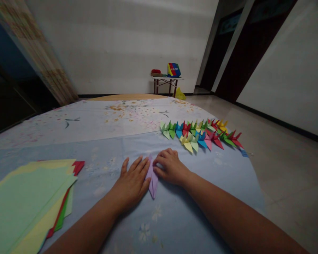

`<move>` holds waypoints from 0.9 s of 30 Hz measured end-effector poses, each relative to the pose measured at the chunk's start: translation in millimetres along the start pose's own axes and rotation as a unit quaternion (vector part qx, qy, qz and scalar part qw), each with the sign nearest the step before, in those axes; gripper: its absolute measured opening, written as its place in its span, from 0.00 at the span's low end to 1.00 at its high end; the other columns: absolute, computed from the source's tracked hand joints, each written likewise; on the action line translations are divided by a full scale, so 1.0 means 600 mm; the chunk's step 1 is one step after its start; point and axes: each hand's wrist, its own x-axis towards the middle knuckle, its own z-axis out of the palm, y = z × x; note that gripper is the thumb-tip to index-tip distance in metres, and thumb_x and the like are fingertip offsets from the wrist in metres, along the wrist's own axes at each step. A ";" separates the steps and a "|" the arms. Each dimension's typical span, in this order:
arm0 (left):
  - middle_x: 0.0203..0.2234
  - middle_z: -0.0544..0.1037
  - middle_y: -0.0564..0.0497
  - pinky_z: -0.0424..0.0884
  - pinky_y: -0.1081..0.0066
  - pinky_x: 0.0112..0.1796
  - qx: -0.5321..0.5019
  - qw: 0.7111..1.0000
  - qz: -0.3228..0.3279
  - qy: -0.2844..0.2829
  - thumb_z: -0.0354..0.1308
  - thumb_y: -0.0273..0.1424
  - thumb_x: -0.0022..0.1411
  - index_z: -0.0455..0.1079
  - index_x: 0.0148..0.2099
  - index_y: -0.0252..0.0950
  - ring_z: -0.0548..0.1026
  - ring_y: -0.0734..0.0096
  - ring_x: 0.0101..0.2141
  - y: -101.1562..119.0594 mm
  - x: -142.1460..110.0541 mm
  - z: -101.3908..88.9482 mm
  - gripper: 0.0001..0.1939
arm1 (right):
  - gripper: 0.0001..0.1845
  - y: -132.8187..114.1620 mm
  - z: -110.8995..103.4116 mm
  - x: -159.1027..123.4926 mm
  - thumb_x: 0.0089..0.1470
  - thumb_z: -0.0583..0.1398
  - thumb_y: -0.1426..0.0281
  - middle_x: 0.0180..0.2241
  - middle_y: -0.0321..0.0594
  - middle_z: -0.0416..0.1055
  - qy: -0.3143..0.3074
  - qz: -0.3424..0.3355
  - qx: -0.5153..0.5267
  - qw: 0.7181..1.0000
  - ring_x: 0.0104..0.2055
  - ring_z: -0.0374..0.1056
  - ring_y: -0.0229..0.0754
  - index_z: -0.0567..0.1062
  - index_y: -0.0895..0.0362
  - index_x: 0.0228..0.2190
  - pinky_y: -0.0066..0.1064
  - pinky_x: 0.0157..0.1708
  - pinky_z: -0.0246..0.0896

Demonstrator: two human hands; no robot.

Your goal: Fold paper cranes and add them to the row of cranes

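A narrow diamond of folded purple paper (153, 185) lies on the blue floral cloth, its lower point toward me. A crease runs down its middle. My left hand (134, 180) rests flat at its left side, fingers stretched out and fingertips on the paper's edge. From the right, my right hand (171, 165) has its fingers curled, with thumb and forefinger closed at the paper's right edge. Part of the paper's upper half is covered by my fingers. Beyond my right hand stand rows of folded paper cranes (202, 139) in many colours.
Loose coloured paper sheets (29, 197) are stacked at the left, pale green on top. A white floral cloth (95, 116) covers the table's far part. By the back wall, a small table (166, 78) holds a colourful box (174, 70). The round table's edge curves at the right.
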 end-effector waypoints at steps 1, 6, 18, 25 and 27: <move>0.60 0.57 0.45 0.32 0.50 0.57 0.001 1.000 -0.004 0.001 0.39 0.38 0.64 0.53 0.61 0.36 0.50 0.59 0.60 0.002 0.001 -0.001 0.26 | 0.12 -0.001 0.000 0.000 0.54 0.56 0.63 0.40 0.41 0.67 -0.003 -0.006 -0.001 1.000 0.45 0.53 0.45 0.73 0.54 0.38 0.38 0.43 0.45; 0.59 0.57 0.44 0.32 0.49 0.56 0.006 1.000 -0.028 0.006 0.39 0.37 0.64 0.54 0.61 0.34 0.49 0.58 0.60 0.006 0.007 0.001 0.25 | 0.15 0.000 0.003 0.000 0.56 0.53 0.63 0.46 0.40 0.66 -0.014 -0.019 -0.008 1.000 0.48 0.51 0.46 0.71 0.50 0.45 0.40 0.45 0.44; 0.60 0.54 0.43 0.31 0.49 0.56 0.014 0.998 -0.053 0.007 0.40 0.37 0.63 0.54 0.61 0.33 0.48 0.57 0.60 0.017 0.008 -0.001 0.26 | 0.15 0.017 0.003 0.006 0.54 0.56 0.63 0.50 0.37 0.65 -0.040 -0.046 0.023 0.998 0.55 0.49 0.50 0.71 0.49 0.44 0.45 0.50 0.41; 0.61 0.53 0.42 0.32 0.50 0.57 0.029 0.997 -0.066 0.003 0.36 0.36 0.64 0.53 0.61 0.29 0.46 0.59 0.61 0.023 0.007 0.008 0.27 | 0.12 0.020 0.012 0.006 0.51 0.58 0.63 0.46 0.40 0.67 0.020 -0.031 0.052 0.998 0.50 0.53 0.48 0.74 0.52 0.38 0.43 0.47 0.44; 0.61 0.53 0.41 0.32 0.49 0.56 0.030 0.997 -0.065 -0.002 0.36 0.34 0.64 0.52 0.61 0.28 0.46 0.59 0.61 0.022 0.006 0.008 0.27 | 0.12 0.015 0.015 0.007 0.50 0.58 0.63 0.45 0.41 0.66 0.034 -0.029 0.054 0.998 0.49 0.53 0.47 0.73 0.53 0.37 0.42 0.47 0.44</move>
